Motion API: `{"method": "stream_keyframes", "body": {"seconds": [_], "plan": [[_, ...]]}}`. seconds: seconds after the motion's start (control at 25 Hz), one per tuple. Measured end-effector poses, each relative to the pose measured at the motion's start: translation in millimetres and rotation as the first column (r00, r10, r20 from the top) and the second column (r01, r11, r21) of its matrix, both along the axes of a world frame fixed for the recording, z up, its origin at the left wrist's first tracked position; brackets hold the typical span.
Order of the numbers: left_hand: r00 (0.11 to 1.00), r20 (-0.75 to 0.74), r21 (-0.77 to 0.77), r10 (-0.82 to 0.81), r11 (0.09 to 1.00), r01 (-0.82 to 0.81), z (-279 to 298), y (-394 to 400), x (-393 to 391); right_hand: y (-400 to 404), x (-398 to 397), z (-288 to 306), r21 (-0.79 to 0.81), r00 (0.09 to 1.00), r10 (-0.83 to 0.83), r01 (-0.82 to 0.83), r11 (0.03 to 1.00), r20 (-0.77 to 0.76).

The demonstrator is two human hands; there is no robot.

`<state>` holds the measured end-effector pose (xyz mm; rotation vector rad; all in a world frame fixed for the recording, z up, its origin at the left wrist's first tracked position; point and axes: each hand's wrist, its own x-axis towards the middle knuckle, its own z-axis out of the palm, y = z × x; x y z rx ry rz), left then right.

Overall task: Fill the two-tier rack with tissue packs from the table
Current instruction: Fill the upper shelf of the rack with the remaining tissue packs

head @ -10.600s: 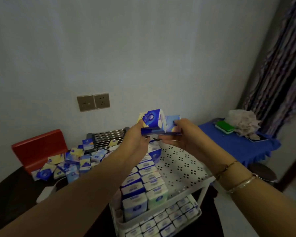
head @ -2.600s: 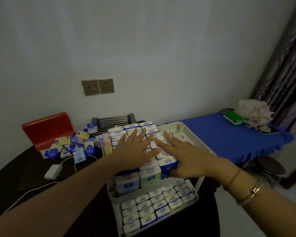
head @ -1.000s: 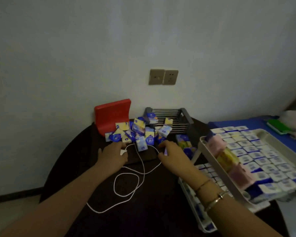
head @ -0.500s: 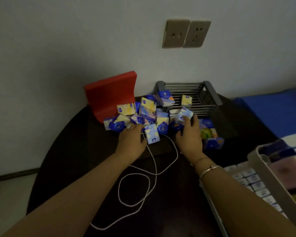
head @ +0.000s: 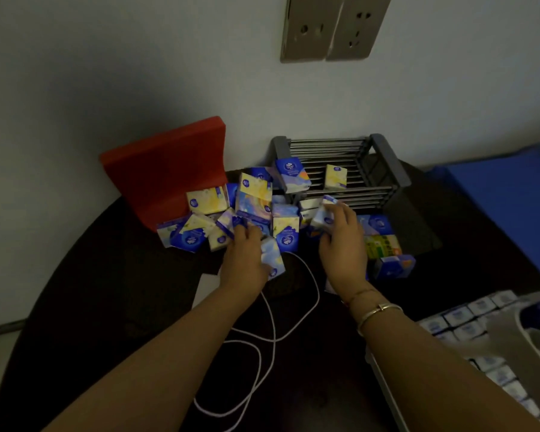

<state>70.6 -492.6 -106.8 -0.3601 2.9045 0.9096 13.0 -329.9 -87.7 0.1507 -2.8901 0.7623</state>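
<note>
Both hands are in the pile of tissue packs (head: 253,207) on the dark table (head: 106,291), beside the red holder (head: 166,163). The left hand (head: 247,260) curls round a pale blue pack (head: 272,257); best to gather neighbours square, clear of the white cable (head: 272,332). The right hand (head: 343,244) pinches a whitish pack (head: 323,213) by the wire basket (head: 340,169). The packs are small, glossy, blue and yellow, jumbled. The rack (head: 512,335) waits at far right, rows already in.

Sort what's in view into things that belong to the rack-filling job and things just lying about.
Job: tissue packs, two-tier rack, left hand, right hand.
Lying about: white cable, red stand, metal basket, wall sockets.
</note>
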Motion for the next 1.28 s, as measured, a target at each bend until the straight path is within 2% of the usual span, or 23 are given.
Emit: {"method": "stream_keyframes", "body": {"seconds": [0.12,0.24,0.4,0.68,0.88,1.04,1.2,1.28], "plan": [[0.997,-0.072,0.094,-0.03,0.995,0.037,17,1,9,1,11,15,-0.188,0.998,0.005,-0.017,0.982,-0.066],[0.99,-0.139,0.165,0.003,0.986,0.02,51,5,27,0,46,39,-0.39,0.998,0.019,-0.041,0.92,-0.061],[0.972,-0.233,0.223,0.013,0.974,0.041,113,25,69,12,107,87,-0.535,0.998,0.024,-0.049,0.844,-0.054],[0.877,-0.477,0.283,-0.058,0.935,0.215,217,98,170,90,224,194,-0.523,0.968,0.007,-0.142,0.84,-0.251],[0.82,-0.549,0.299,-0.165,0.877,0.377,262,177,217,175,279,253,-0.506,0.947,-0.016,-0.158,0.848,-0.322],[0.78,-0.568,0.318,-0.263,0.804,0.503,278,234,233,248,295,270,-0.48,0.961,-0.018,-0.121,0.869,-0.275],[0.783,-0.5,0.301,-0.368,0.774,0.556,271,290,235,322,293,267,-0.466,0.985,-0.02,-0.063,0.882,-0.171],[0.774,-0.476,0.287,-0.417,0.758,0.585,261,299,236,345,287,263,-0.391,0.993,0.026,-0.071,0.918,-0.118]]}}
